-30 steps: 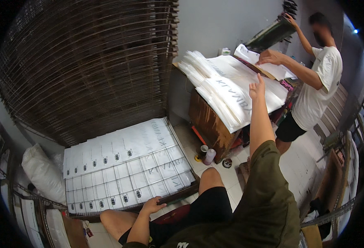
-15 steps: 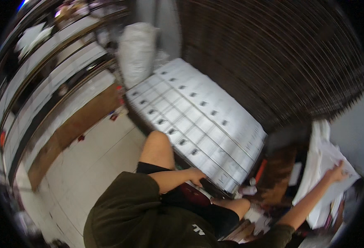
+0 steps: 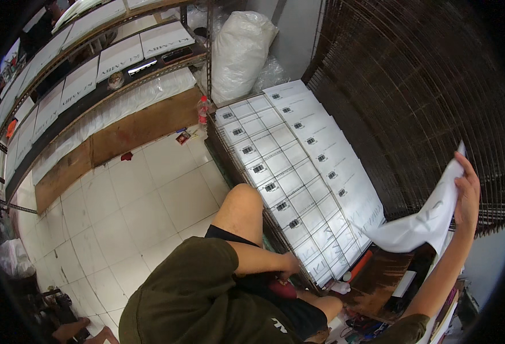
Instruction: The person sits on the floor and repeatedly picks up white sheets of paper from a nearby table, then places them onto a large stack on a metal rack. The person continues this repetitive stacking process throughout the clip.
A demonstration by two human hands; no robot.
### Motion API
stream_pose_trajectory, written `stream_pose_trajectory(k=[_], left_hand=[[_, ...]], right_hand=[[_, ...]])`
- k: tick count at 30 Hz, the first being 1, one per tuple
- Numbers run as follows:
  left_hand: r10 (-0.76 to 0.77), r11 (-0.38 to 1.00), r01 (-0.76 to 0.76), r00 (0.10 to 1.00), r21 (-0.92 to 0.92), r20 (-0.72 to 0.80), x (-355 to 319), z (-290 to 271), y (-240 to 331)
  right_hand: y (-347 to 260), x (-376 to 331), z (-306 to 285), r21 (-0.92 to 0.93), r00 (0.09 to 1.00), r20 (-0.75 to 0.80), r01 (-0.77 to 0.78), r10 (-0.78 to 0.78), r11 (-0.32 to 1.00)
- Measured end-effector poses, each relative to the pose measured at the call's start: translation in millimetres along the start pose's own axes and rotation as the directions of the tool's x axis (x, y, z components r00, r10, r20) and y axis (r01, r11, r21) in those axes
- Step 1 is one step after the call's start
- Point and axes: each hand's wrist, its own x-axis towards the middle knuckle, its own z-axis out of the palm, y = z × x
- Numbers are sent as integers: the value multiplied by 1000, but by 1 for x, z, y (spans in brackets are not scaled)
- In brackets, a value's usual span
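Note:
My right hand (image 3: 467, 198) is raised at the right, its fingers closed on the edge of a white printed sheet (image 3: 415, 229). The sheet bends and hangs down to the left, its far end over the near right corner of a wire drying rack (image 3: 275, 221). Overlapping rows of white printed sheets (image 3: 335, 166) with small dark marks lie on the rack. My left hand (image 3: 288, 266) is low beside the rack's near edge, above my lap, with fingers curled; what they hold, if anything, is hidden. A dark red patch (image 3: 282, 288) shows just below it.
Raised wire racks (image 3: 401, 92) stand steeply behind the sheets. A shelf unit (image 3: 120, 94) with white boxes or stacks runs along the left. A large plastic-wrapped sack (image 3: 241, 54) and a bottle (image 3: 203, 112) stand at the far end. A brown board (image 3: 378, 281) lies at the lower right.
My right hand has lifted the white sheet from the stack at the right and swung it up and left toward the rack. My left hand stays by the rack's near edge. The view has turned.

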Motion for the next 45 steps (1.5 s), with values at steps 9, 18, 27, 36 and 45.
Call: stream_pose_trajectory(k=[9, 18, 27, 36, 45], left_hand=[[5, 976, 25, 991, -218, 134, -24, -36, -16], [116, 953, -132, 991, -274, -71, 6, -27, -15], [112, 949, -147, 984, -279, -136, 30, -26, -6], [104, 874, -233, 947, -427, -304, 20, -49, -7], [107, 848, -265, 934, -460, -341, 18, -46, -7]], right_hand=[[-29, 47, 197, -274, 864, 495, 55, 92, 960], [13, 136, 301, 63, 878, 464, 101, -119, 993], [225, 131, 433, 557, 962, 169, -273, 215, 784], [311, 79, 511, 563, 880, 145, -449, 452, 694], [357, 33, 493, 430, 833, 122, -535, 540, 727]])
